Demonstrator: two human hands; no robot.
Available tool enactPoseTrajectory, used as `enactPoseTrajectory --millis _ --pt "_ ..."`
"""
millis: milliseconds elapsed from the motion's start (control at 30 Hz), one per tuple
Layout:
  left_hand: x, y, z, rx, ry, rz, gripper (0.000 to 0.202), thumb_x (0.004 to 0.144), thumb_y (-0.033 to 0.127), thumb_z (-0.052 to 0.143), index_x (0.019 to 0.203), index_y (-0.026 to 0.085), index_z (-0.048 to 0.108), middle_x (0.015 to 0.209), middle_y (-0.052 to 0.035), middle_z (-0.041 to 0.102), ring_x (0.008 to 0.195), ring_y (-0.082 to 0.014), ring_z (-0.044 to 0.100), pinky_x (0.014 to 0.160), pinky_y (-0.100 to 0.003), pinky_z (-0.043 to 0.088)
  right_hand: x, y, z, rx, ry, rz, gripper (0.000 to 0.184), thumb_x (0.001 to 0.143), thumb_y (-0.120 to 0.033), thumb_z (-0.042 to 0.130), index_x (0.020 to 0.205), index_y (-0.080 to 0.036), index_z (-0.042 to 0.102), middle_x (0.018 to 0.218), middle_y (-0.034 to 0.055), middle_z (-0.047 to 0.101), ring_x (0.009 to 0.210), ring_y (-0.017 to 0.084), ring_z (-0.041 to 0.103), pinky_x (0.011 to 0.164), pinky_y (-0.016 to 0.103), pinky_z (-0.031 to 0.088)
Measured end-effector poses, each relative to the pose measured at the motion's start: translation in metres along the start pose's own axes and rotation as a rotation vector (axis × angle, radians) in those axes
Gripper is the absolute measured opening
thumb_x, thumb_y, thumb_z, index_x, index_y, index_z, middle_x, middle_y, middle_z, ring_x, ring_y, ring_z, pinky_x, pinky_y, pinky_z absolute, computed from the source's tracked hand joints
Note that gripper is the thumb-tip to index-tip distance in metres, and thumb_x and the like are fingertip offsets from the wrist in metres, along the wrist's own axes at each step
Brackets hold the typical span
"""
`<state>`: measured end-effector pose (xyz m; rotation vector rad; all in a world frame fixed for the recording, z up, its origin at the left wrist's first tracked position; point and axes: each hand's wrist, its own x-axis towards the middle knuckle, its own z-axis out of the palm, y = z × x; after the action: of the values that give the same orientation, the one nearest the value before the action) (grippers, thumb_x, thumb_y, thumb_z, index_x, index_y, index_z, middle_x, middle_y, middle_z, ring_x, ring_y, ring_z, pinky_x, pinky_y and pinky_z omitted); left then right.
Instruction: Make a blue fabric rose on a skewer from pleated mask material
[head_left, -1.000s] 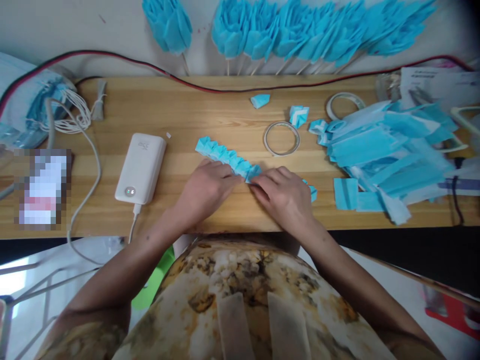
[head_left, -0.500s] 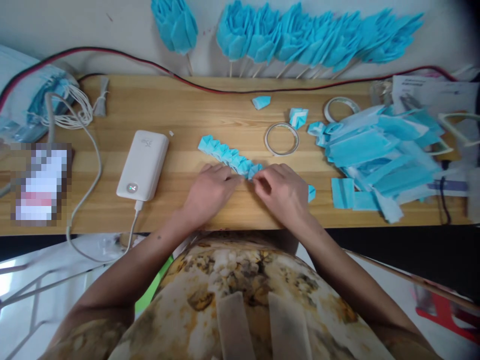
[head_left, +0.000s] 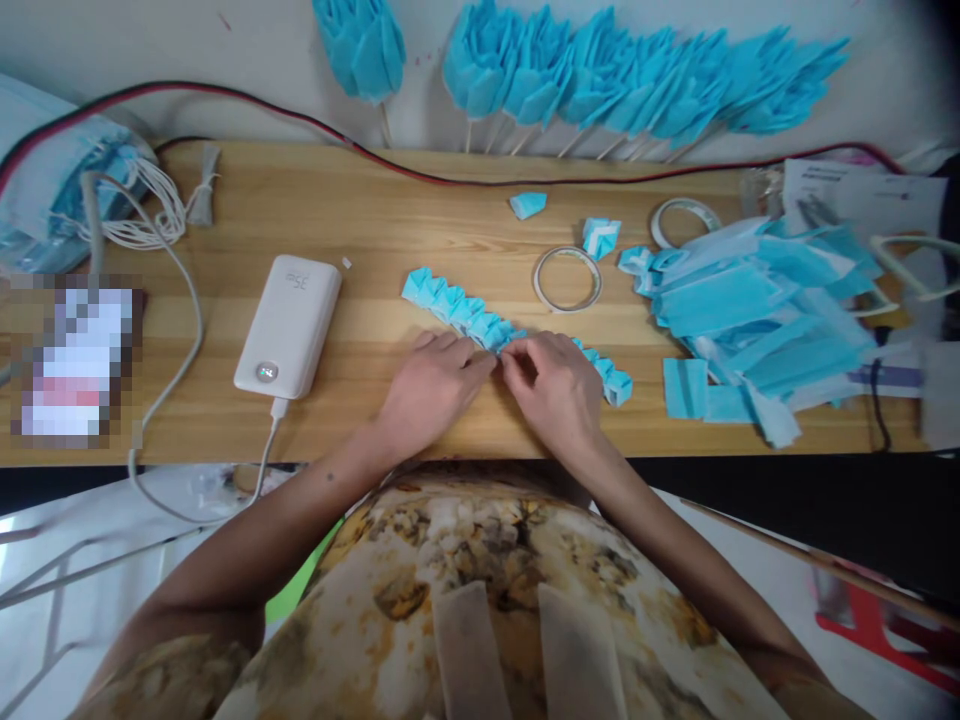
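Note:
A row of folded blue fabric pieces (head_left: 457, 308) lies slantwise on the wooden table. Its far left part and its near right end show on either side of my hands. My left hand (head_left: 440, 382) rests along the row's near side, thumb and forefinger pinched at its middle. Close beside it, my right hand (head_left: 553, 385) is curled, with thumb and fingertips pinched on a piece in the row. The fingertips of the two hands nearly meet. What exactly lies between them is partly hidden.
Behind are a tape roll (head_left: 568, 279), another tape roll (head_left: 684, 222) and loose folded pieces (head_left: 601, 237). A heap of blue sheets (head_left: 765, 290) lies right. Left are a power bank (head_left: 289, 325) and a phone (head_left: 79, 360). Blue fabric flowers (head_left: 480, 65) on sticks line the wall.
My right hand has shifted slightly left, closer to my left hand, uncovering more of the row's right end. My left hand has moved a little to the right.

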<state>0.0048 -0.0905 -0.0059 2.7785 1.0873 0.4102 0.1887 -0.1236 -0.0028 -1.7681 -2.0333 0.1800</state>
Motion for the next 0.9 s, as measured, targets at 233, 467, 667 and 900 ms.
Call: enactPoseTrajectory --millis 233,467,667,900 --pt "-0.003 -0.004 -0.001 -0.047 0.043 0.013 0.034 0.108 0.027 0.044 0.099 0.018 0.076 0.082 -0.0064 0.069 0.083 -0.0221 0.061 0.074 -0.037 0.039 -0.018 0.002 -0.007 -0.096 -0.016 -0.144 0.029 0.103 -0.018 0.051 0.113 -0.022 0.078 0.103 0.0085 0.078 0.091 0.026 0.063 0.083 0.039 0.049" --pt "-0.003 -0.003 -0.001 -0.083 0.064 0.03 0.031 0.107 0.022 0.044 0.118 0.019 0.074 0.09 -0.0065 0.074 0.086 -0.0218 0.064 0.075 -0.037 0.04 -0.019 0.005 -0.01 -0.03 -0.056 -0.184 0.027 0.101 -0.018 0.054 0.11 -0.021 0.079 0.106 0.0097 0.079 0.094 0.026 0.065 0.085 0.041 0.05" --pt "-0.002 -0.003 0.002 -0.066 0.045 0.028 0.031 0.107 0.024 0.045 0.11 0.02 0.076 0.084 -0.007 0.072 0.082 -0.0228 0.064 0.072 -0.037 0.04 -0.005 0.02 -0.036 0.095 -0.06 -0.149 0.026 0.103 -0.025 0.054 0.108 -0.026 0.079 0.113 0.0074 0.079 0.105 0.025 0.07 0.093 0.043 0.052" --pt "-0.008 -0.011 0.005 -0.186 0.18 -0.021 0.034 0.104 0.016 0.044 0.118 0.019 0.075 0.093 -0.0071 0.076 0.084 -0.0198 0.068 0.074 -0.034 0.042 0.01 0.04 -0.04 -0.043 -0.067 -0.158 0.024 0.102 -0.026 0.055 0.11 -0.025 0.079 0.108 0.0095 0.077 0.103 0.028 0.067 0.085 0.043 0.048"
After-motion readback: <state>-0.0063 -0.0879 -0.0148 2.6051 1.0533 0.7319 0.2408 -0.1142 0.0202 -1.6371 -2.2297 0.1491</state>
